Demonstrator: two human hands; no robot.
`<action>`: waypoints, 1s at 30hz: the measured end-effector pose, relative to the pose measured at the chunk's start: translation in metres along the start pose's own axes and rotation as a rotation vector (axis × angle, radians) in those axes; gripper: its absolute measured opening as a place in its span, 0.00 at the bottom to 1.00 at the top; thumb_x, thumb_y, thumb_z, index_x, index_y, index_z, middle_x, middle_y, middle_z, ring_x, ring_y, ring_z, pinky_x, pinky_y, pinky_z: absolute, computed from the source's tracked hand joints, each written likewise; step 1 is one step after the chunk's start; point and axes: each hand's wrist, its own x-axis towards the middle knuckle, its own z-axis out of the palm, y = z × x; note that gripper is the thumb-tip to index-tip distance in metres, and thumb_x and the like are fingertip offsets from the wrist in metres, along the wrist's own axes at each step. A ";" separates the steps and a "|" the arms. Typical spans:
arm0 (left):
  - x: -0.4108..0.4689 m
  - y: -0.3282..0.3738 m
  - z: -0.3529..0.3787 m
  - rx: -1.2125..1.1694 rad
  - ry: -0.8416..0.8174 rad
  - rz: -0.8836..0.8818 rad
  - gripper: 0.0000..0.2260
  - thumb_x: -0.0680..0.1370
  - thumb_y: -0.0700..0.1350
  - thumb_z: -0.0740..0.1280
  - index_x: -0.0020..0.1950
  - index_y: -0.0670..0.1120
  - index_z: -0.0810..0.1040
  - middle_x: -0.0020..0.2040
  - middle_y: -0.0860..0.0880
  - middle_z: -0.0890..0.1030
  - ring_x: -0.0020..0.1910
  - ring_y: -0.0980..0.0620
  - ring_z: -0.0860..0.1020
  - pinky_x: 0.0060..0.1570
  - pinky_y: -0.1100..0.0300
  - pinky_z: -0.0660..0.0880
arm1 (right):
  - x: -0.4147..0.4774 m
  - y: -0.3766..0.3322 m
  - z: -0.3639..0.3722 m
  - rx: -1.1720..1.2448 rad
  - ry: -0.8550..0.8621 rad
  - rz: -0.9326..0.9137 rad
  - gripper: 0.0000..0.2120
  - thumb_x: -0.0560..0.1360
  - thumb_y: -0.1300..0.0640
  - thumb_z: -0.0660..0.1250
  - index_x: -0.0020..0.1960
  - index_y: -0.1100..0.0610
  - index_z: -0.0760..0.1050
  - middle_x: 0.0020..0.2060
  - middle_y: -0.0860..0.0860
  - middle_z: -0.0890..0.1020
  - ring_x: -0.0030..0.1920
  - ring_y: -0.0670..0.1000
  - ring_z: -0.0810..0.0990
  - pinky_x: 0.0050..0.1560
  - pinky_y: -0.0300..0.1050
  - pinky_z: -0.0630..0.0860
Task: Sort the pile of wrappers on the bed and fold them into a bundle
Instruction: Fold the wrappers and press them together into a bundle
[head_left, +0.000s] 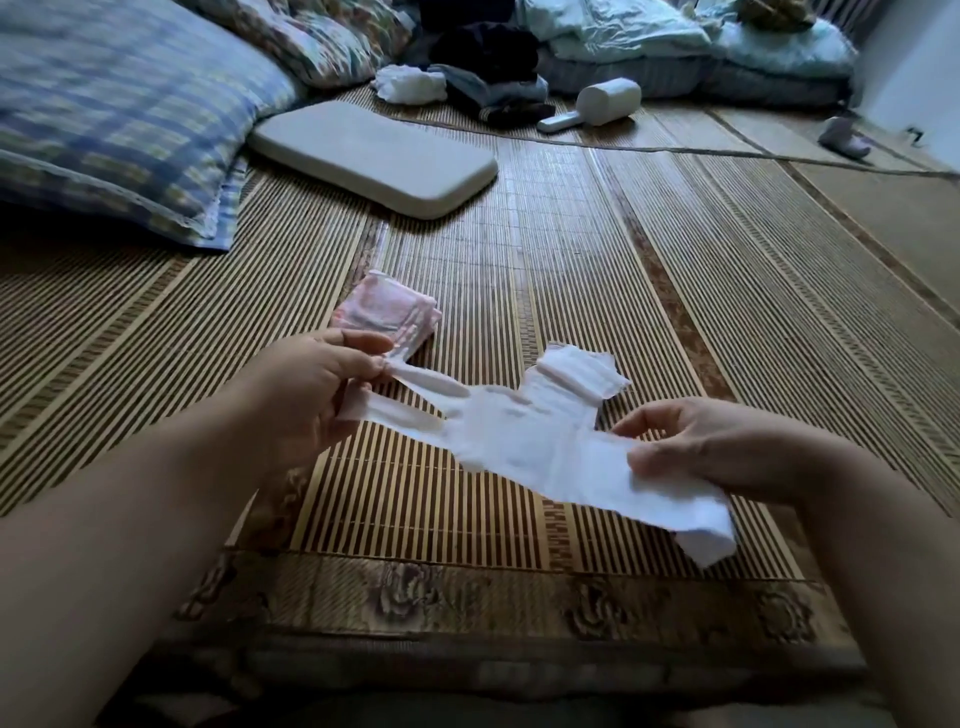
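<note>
A long white wrapper (524, 431) is stretched out just above the bamboo mat (675, 270) between both my hands. My left hand (317, 384) pinches its narrow left end between thumb and fingers. My right hand (696, 447) pinches the wider right end, whose loose tail hangs down past my wrist. A smaller white folded piece (582, 374) lies on or against the wrapper's far edge. Behind my left hand a pink, folded wrapper (387, 312) lies flat on the mat.
A checked blue pillow (114, 114) fills the far left. A flat grey pad (374, 156) lies beyond the wrappers. Dark clothes (488, 57), a white cloth (410, 83), a white cylinder with a handle (597, 104) and pale bedding (675, 36) sit at the back.
</note>
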 end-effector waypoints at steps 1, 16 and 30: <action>-0.001 -0.001 -0.002 0.012 0.012 -0.003 0.10 0.77 0.34 0.59 0.45 0.45 0.79 0.26 0.51 0.79 0.17 0.60 0.70 0.16 0.68 0.66 | -0.002 0.000 -0.003 -0.017 -0.042 0.015 0.25 0.61 0.54 0.79 0.56 0.57 0.77 0.43 0.56 0.86 0.39 0.55 0.84 0.33 0.43 0.79; -0.001 -0.006 -0.017 0.137 0.054 0.006 0.08 0.76 0.35 0.62 0.47 0.45 0.80 0.35 0.49 0.83 0.24 0.57 0.76 0.27 0.59 0.70 | -0.012 0.007 -0.031 0.067 0.286 0.188 0.17 0.61 0.56 0.74 0.46 0.66 0.79 0.32 0.58 0.83 0.25 0.49 0.78 0.22 0.38 0.72; -0.006 -0.007 -0.008 0.168 -0.032 0.186 0.07 0.74 0.38 0.67 0.49 0.47 0.81 0.32 0.53 0.83 0.27 0.58 0.79 0.25 0.62 0.75 | 0.027 -0.033 0.064 0.296 0.289 -0.055 0.11 0.72 0.52 0.70 0.41 0.61 0.78 0.28 0.52 0.81 0.26 0.48 0.79 0.28 0.40 0.75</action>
